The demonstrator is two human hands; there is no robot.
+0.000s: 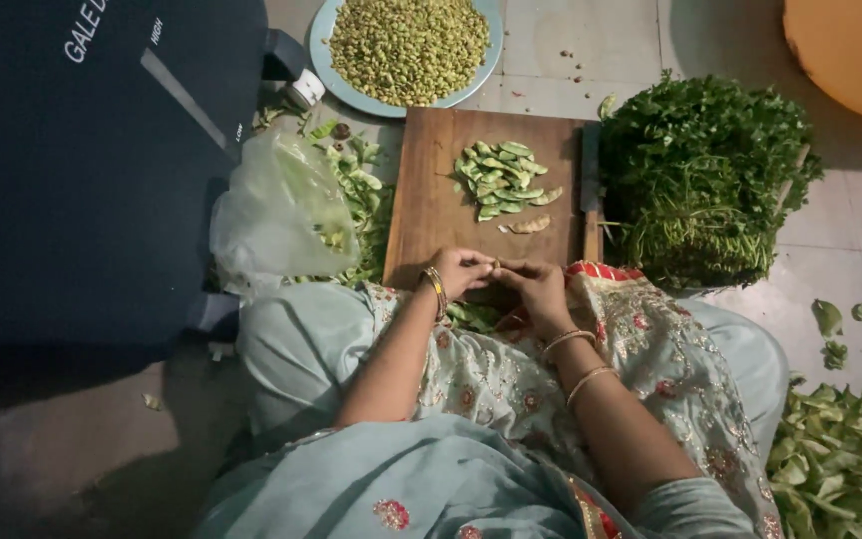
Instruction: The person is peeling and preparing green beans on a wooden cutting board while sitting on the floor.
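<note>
My left hand (461, 269) and my right hand (536, 284) meet fingertip to fingertip above my lap, pinching a small bean pod (497, 266) between them at the near edge of a wooden cutting board (431, 200). A small heap of green pods (501, 180) lies on the board's far half, with one brownish pod (531, 225) just in front of it. Beyond the board a pale blue plate (336, 70) holds a mound of shelled beans (409, 45).
A big bunch of leafy greens (700, 180) sits right of the board, a knife (591, 190) along the board's right edge. A clear plastic bag (281, 215) and empty pods (356, 190) lie left. More empty pods (840, 459) pile at bottom right. A dark appliance (92, 160) fills the left.
</note>
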